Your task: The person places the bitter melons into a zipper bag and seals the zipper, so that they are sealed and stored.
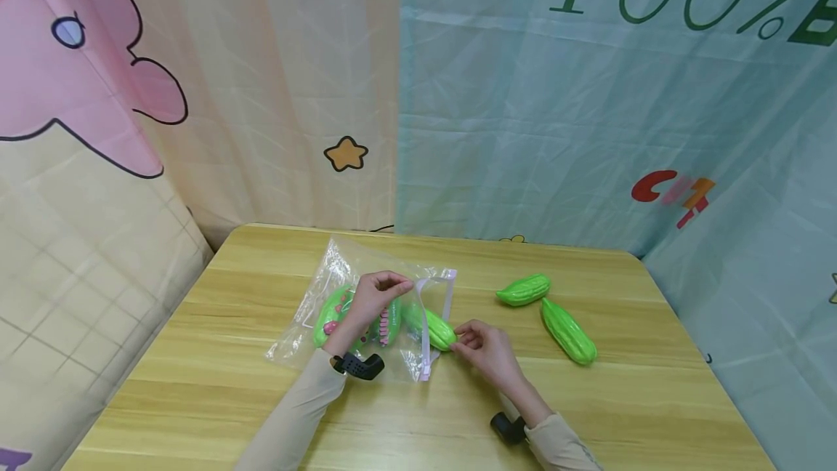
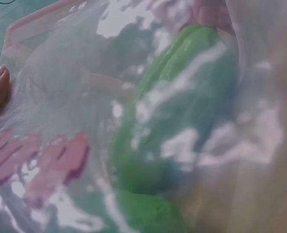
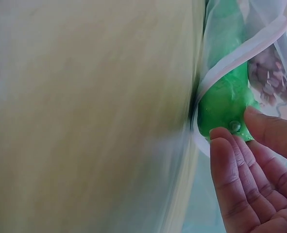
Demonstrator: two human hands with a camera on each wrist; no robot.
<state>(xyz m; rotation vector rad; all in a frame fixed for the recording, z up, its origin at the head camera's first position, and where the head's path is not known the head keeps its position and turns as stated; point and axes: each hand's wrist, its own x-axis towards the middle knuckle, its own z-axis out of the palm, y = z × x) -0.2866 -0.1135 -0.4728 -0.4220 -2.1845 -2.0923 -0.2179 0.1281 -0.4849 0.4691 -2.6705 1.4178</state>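
A clear plastic zip bag (image 1: 349,256) lies on the table with its pale lilac-edged mouth facing right. My left hand (image 1: 373,300) pinches the upper edge near the mouth and lifts it. Green shapes with pink markings show through the film. A glossy green toy bitter melon (image 1: 439,331) lies partly inside the mouth. Its outer end meets the thumb and fingertips of my right hand (image 1: 487,351), which hold it there. Through the film in the left wrist view, the bitter melon (image 2: 182,87) looks blurred; the right wrist view shows the rounded end (image 3: 226,109) close up.
Two more green bitter melons lie to the right on the wooden table (image 1: 641,384), one short (image 1: 525,289) and one longer (image 1: 570,331), nearly touching end to end. Printed curtains (image 1: 497,129) hang behind the table's far edge and along both sides.
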